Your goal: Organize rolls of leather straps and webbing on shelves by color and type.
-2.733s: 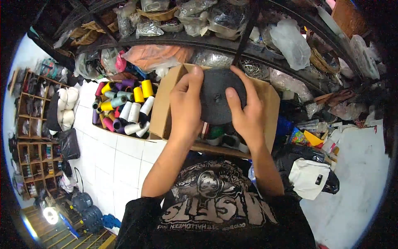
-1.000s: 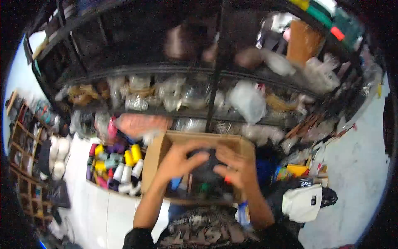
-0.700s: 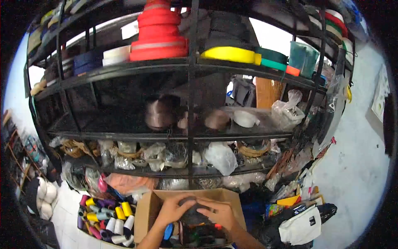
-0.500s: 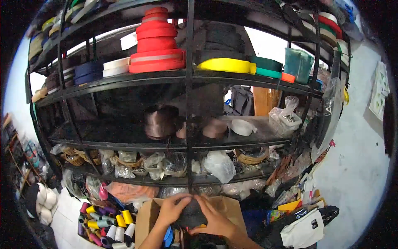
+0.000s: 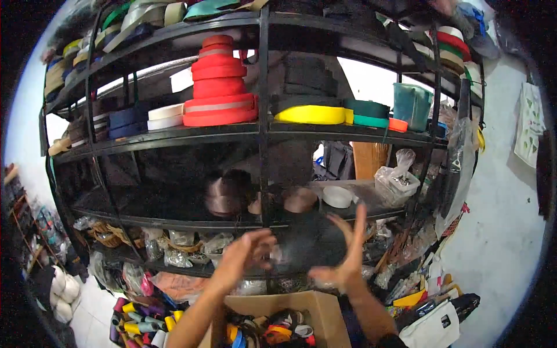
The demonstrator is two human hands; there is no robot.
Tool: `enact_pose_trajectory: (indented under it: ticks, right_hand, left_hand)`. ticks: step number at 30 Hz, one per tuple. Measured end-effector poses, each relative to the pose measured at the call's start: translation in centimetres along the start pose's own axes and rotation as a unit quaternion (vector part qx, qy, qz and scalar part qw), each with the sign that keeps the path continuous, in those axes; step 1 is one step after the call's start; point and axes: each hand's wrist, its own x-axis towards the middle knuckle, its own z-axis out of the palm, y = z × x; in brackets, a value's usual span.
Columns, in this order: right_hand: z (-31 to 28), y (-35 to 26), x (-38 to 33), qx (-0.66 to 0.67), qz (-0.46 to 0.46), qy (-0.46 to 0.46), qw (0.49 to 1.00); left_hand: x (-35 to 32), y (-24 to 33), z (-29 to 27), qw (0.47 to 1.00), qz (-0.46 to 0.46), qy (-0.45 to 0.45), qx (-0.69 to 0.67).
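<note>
A black, motion-blurred shape (image 5: 310,243), perhaps a roll of strap, shows between my raised hands in front of the lower shelves. My left hand (image 5: 246,252) is on its left, fingers bent and smeared by motion, so any grip is unclear. To its right, my right hand (image 5: 345,255) has thumb and fingers spread wide; whether it touches the black shape cannot be made out. Below them stands an open cardboard box (image 5: 325,307) with a jumble of coloured strap rolls (image 5: 278,332) inside.
Black metal shelving (image 5: 174,136) fills the front. It carries red rolls (image 5: 220,110), a yellow roll (image 5: 310,114), brown rolls (image 5: 300,199), a white roll (image 5: 337,196) and a green bin (image 5: 412,107). Thread cones (image 5: 136,326) lie left of the box; a white bag (image 5: 430,325) is at right.
My hands have risen from the box and moved apart, with the dark shape now up between them. The box's contents have come into sight. The whole view has tilted upward.
</note>
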Motion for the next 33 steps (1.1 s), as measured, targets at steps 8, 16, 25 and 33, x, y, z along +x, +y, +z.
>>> enact_pose_trajectory:
  ticks: [8, 16, 25, 33]
  right_hand:
    - [-5.6, 0.4, 18.5, 0.174, 0.012, 0.139, 0.975]
    - [-7.7, 1.1, 29.1, 0.024, 0.011, 0.219, 0.975]
    - [-7.5, 4.4, 32.8, -0.04, -0.007, 0.205, 0.978]
    - [-5.4, 4.4, 36.4, -0.157, 0.043, 0.185, 0.969]
  left_hand:
    - [17.5, 16.1, 5.0, 0.806, 0.397, 0.09, 0.43]
    - [31.2, 22.6, 8.7, 0.689, 0.276, 0.232, 0.629]
    - [33.2, 23.6, 8.8, 0.781, 0.247, 0.206, 0.535]
    - [34.0, 25.0, 7.7, 0.816, 0.316, 0.276, 0.397]
